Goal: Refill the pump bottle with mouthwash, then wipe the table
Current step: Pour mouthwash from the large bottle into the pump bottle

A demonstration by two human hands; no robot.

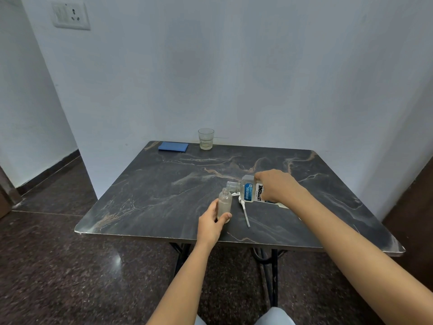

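Note:
A small frosted pump bottle (225, 204) stands upright and uncapped on the dark marble table (164, 191). My left hand (212, 225) grips its lower part. My right hand (277, 187) holds a clear mouthwash bottle (248, 190) with a blue label, tipped on its side. Its open neck points left, just above the pump bottle's mouth. The white pump head with its long tube (244, 211) lies on the table between the two hands.
A folded blue cloth (173, 146) lies at the table's far left edge. A clear drinking glass (206, 138) stands beside it against the wall. Walls close off the back and right. Dark floor lies to the left and in front.

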